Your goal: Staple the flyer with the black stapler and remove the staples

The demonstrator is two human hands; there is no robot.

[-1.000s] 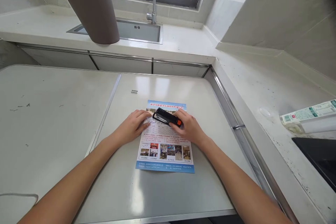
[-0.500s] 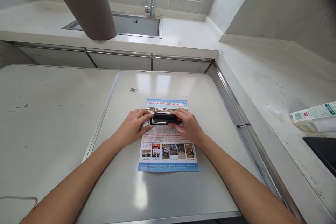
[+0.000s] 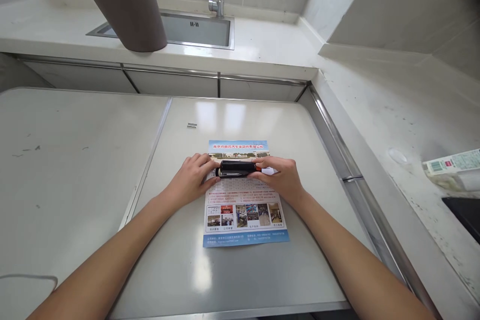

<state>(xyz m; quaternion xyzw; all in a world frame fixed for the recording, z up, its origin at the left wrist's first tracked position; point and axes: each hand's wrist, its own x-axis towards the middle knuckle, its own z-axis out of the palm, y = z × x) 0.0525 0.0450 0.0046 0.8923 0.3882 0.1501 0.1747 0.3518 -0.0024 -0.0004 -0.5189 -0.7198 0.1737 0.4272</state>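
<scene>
A black stapler (image 3: 237, 166) with an orange-red part at its right end lies sideways over a printed flyer (image 3: 245, 236). My left hand (image 3: 194, 176) pinches the stapler's left end between thumb and fingers. On the opposite end, my right hand (image 3: 282, 176) grips it near the orange-red part, thumb below and fingers above. The flyer rests on the white tabletop, its upper middle covered by the stapler and partly by my hands. Two small strips of staples (image 3: 192, 125) lie on the table beyond the flyer, to the left.
The white table (image 3: 157, 255) stands against a counter with a sink (image 3: 198, 30) and faucet (image 3: 217, 5). A brown pipe (image 3: 127, 5) slants down at the upper left. On the right counter lies a green-and-white carton (image 3: 455, 162).
My right hand has shifted slightly right along the stapler, its fingers straighter, exposing more of the black body. The flyer's lower edge has swung a little to the right. The view has tilted slightly.
</scene>
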